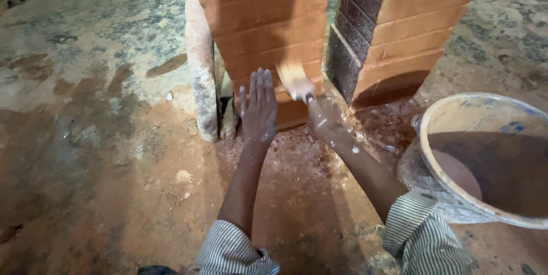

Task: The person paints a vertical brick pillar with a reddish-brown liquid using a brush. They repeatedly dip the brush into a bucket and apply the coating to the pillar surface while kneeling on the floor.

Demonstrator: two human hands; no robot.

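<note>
Pressing flat against the lower face of an orange-painted brick column, the left hand has its fingers spread straight and apart, holding nothing. Just beside it, the right hand is closed around the handle of a paintbrush, whose pale bristles (blurred in the picture) lie against the same painted face, near its bottom edge. Both forearms are speckled with white spots, and striped sleeves are rolled up at the elbows.

A second orange column stands to the right, with a dark, unpainted side turned toward the narrow gap between the two. A rough, pale stone post leans upright against the left edge of the first column. Near the right arm, a worn bucket sits on the ground, its inside holding reddish-brown paint. The concrete floor around it all is stained with reddish patches.
</note>
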